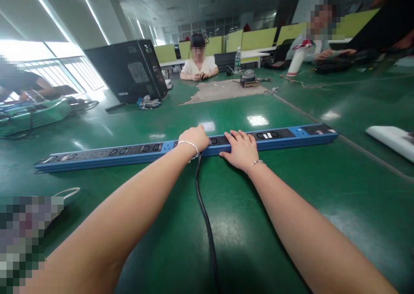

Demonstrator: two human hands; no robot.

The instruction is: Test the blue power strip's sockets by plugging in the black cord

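Observation:
A long blue and black power strip (278,144) with rows of sockets lies slantwise across the green table. My left hand (196,137) is closed at the strip's middle, around the plug end of a black power cable (205,212); the plug itself is hidden inside the fist. From under that hand the cable runs down toward me. Just to the right, my right hand (242,149) grips the strip, fingers over its top and thumb along the near blue side. A few sockets show between the two hands.
On the green table (265,225) stand a black computer case (129,71), gloves (148,102), a green basket (42,112), a bottle (237,60) and a metal device (248,78). A white object (391,138) lies right. People sit across and at both sides.

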